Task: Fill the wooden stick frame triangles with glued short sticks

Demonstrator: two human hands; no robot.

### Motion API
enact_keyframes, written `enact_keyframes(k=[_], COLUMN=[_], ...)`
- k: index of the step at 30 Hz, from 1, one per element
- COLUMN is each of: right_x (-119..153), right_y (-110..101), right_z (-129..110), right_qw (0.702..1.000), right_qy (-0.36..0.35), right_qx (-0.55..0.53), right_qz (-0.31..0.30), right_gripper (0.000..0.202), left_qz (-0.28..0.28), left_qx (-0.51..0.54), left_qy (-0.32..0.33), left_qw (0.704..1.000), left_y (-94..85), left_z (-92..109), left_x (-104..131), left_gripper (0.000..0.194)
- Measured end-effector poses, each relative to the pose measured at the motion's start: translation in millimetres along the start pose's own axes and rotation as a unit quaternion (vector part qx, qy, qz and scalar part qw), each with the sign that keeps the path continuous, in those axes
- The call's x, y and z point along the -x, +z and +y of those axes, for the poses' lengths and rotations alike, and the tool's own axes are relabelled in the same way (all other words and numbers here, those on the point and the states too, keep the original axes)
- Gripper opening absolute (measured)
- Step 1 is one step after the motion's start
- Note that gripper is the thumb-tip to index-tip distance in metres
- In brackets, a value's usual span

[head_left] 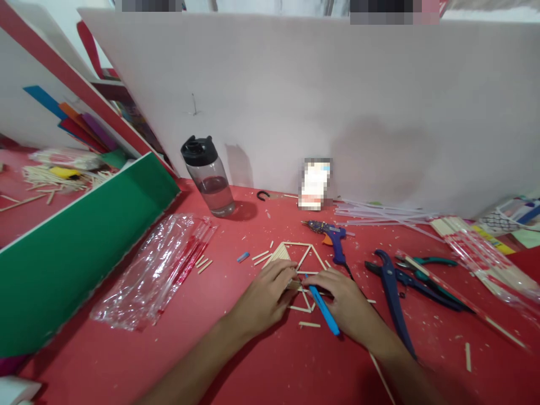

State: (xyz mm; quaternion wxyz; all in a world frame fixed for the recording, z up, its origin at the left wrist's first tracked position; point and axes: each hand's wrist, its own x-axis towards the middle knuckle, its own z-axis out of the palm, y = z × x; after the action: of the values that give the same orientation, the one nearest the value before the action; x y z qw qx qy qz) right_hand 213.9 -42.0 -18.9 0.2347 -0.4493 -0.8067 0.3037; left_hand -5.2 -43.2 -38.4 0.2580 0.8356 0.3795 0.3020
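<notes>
My right hand [343,295] is closed around a blue pen [324,312], its tip pointing away from me and its back end toward me. My left hand [270,289] is closed, fingertips pinched on a short wooden stick [294,286] that they partly hide. Both hands meet over a flat frame of glued wooden sticks [297,244], made of triangles, one filled with sticks laid side by side. A hot glue gun [333,233] lies just beyond my right hand. Loose cut sticks [310,324] lie around the frame, and a blue cap [243,257] lies to its left.
Blue-handled cutters [392,298] and green-handled pliers [434,261] lie at right, near packed sticks [485,259] and glue sticks [379,212]. A water bottle [208,177], a phone [314,184], plastic wrapping [147,275] and a green panel [84,242] stand or lie around.
</notes>
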Motion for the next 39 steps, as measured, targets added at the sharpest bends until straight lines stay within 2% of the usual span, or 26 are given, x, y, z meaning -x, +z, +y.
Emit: enact_keyframes(k=[5,8,9,11,13,15,17,20,23,26,28,30,34,39], right_x=[-1.0,-1.1,-0.9,-0.4,0.4,1.2,1.8,1.8,1.1,0.6,0.6,1.0,1.8,0.9], right_y=[3.2,2.2,0.9,-2.9,-7.6,-11.7,-14.4,-17.1,-19.1,-18.5,-16.2,-13.4,-10.6,-10.9], right_z=[3.5,4.1,3.5,1.3,-1.4,-3.6,-4.8,-6.0,-7.8,-11.1,-14.2,-17.8,-24.3,-27.0], right_qw=[1.0,1.0,1.0,1.0,0.999,0.998,0.993,0.984,0.981,0.969,0.955,0.945,0.941,0.948], right_qy=[-0.003,-0.002,-0.002,-0.007,-0.013,0.002,0.039,0.072,0.066,0.091,0.109,0.108,0.089,0.071], right_qx=[0.017,0.026,0.026,0.022,0.009,-0.019,-0.062,-0.112,-0.134,-0.191,-0.237,-0.265,-0.294,-0.275], right_qz=[0.0,-0.001,0.002,0.014,0.03,0.056,0.09,0.118,0.121,0.13,0.145,0.16,0.139,0.14], right_gripper=[0.036,0.032,0.029,0.021,0.019,0.019,0.018,0.017,0.019,0.019,0.019,0.019,0.016,0.014], left_qz=[-0.002,0.02,0.044,0.072,0.072,0.034,-0.01,-0.033,-0.01,0.028,0.035,0.03,0.003,0.003], left_qx=[-0.022,-0.059,-0.081,-0.145,-0.24,-0.306,-0.32,-0.31,-0.291,-0.188,-0.07,0.016,0.072,0.08], left_qy=[0.007,-0.005,-0.018,-0.076,-0.149,-0.203,-0.236,-0.257,-0.25,-0.224,-0.192,-0.157,-0.113,-0.106], left_qw=[1.0,0.998,0.996,0.984,0.956,0.929,0.918,0.915,0.923,0.956,0.978,0.987,0.991,0.991], left_y=[-3.8,-18.2,-25.7,-42.9,-59.4,-71.2,-76.6,-76.3,-74.3,-70.6,-64.6,-55.9,-40.5,-37.1], left_z=[4.8,1.9,-1.3,-10.3,-20.5,-29.3,-35.7,-41.6,-41.3,-28.6,-14.1,0.7,17.5,19.5], left_x=[0.6,0.3,0.6,1.8,3.9,6.3,8.1,9.5,9.1,7.1,5.6,4.5,3.5,2.4], left_gripper=[0.019,0.02,0.02,0.02,0.02,0.02,0.02,0.02,0.02,0.021,0.022,0.021,0.016,0.013])
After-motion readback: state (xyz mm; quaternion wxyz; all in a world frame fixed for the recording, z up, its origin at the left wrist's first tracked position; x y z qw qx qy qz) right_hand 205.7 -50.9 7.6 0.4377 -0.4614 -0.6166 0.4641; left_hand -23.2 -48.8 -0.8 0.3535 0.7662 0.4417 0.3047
